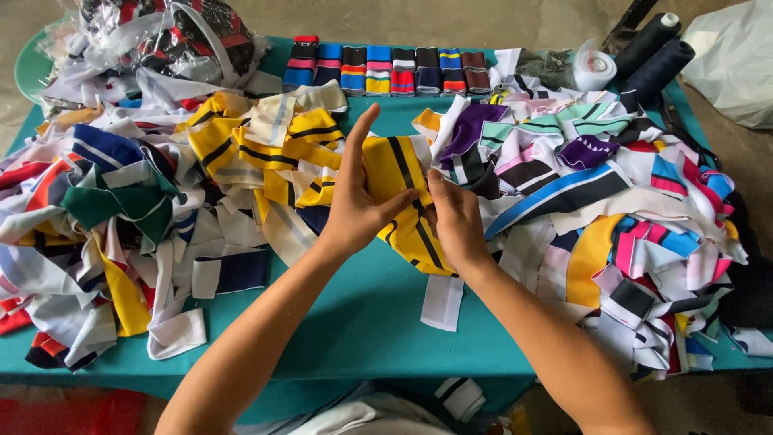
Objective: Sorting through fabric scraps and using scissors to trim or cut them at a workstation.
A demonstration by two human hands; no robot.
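Yellow black-striped fabric strip (403, 201) sits pinched shut between my left hand (354, 209) and right hand (457, 221) mid-table (362, 322), being straightened; next comes a careful fold.

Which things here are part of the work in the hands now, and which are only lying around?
In hand:
- left hand and right hand, both gripping the yellow strip with black stripes

Lying about:
- heap of mixed fabric strips at left
- heap of fabric pieces at right
- row of folded striped bands
- dark thread cones
- white tape roll
- green table
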